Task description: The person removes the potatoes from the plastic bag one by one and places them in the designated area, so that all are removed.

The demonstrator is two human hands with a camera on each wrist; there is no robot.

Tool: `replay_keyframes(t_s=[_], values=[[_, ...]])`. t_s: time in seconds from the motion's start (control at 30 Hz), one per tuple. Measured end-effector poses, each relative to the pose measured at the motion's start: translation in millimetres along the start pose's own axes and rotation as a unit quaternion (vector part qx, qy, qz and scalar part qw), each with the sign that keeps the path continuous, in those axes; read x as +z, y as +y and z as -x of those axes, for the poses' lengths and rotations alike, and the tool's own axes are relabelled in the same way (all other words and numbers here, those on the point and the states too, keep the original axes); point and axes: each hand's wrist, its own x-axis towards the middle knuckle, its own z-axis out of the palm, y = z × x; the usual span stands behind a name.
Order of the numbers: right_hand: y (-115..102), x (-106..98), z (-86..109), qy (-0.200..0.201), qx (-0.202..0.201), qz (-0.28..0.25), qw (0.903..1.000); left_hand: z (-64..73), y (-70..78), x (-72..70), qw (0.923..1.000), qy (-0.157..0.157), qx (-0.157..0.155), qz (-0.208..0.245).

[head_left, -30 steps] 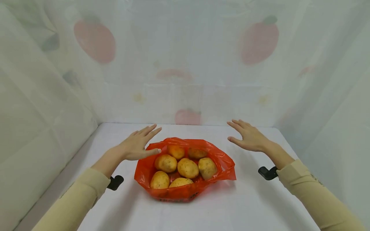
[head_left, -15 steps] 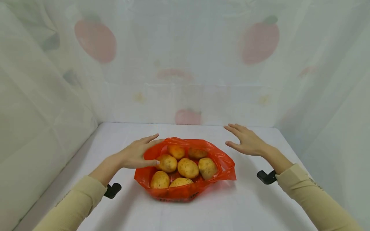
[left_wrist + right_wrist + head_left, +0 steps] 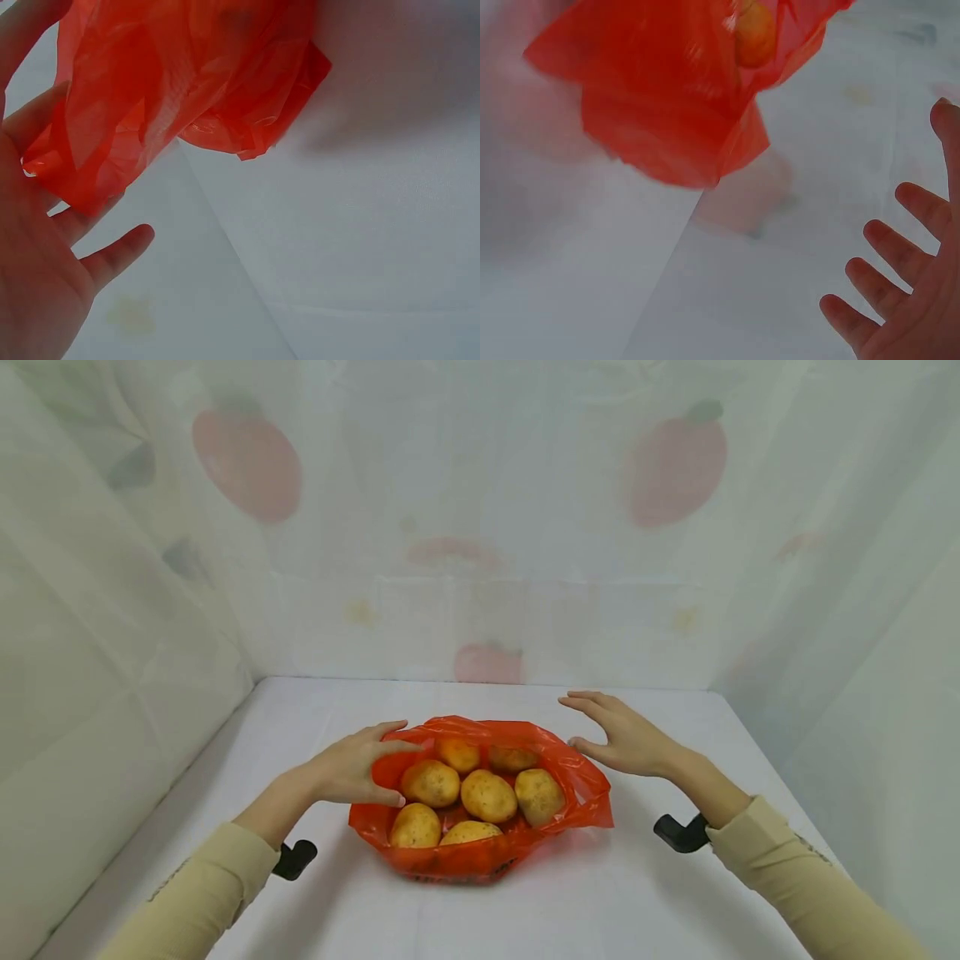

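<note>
A thin red plastic bag [image 3: 450, 865] lies with its mouth spread wide on the table, and several yellow-brown potatoes [image 3: 487, 796] sit inside. My left hand [image 3: 351, 768] is at the bag's left rim, fingers relaxed and apart, thumb overlapping the opening. In the left wrist view, the red plastic [image 3: 187, 75] partly covers the fingers of that hand. Just off the right rim, my right hand [image 3: 628, 735] hovers with spread fingers. The right wrist view shows a gap between those fingers [image 3: 896, 251] and the bag [image 3: 660, 112], where one potato [image 3: 755, 34] peeks out.
A white cloth covers the table [image 3: 540, 918]. Pale curtains [image 3: 555, 527] with faded fruit prints hang behind and along both sides. A black mount piece [image 3: 681, 833] sticks out by the right sleeve, and another black piece [image 3: 296, 860] by the left.
Both hands have come lower. The left one has settled down over the bag's left rim, while the right has shifted left toward the bag. The bag and potatoes stay where they were.
</note>
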Motion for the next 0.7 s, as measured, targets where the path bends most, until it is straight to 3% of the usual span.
replay_keyframes(t_s=[0.6, 0.7], values=[[-30.4, 28.9, 1.5, -0.002, -0.047, -0.125, 0.991, 1.6, -5.1, -0.5, 0.9957, -0.018, -0.066, 0.063], [-32.5, 38.1, 2.0, -0.003, -0.056, -0.126, 0.9904, 2.1, -8.4, 1.6, 0.9952, -0.016, -0.063, 0.073]])
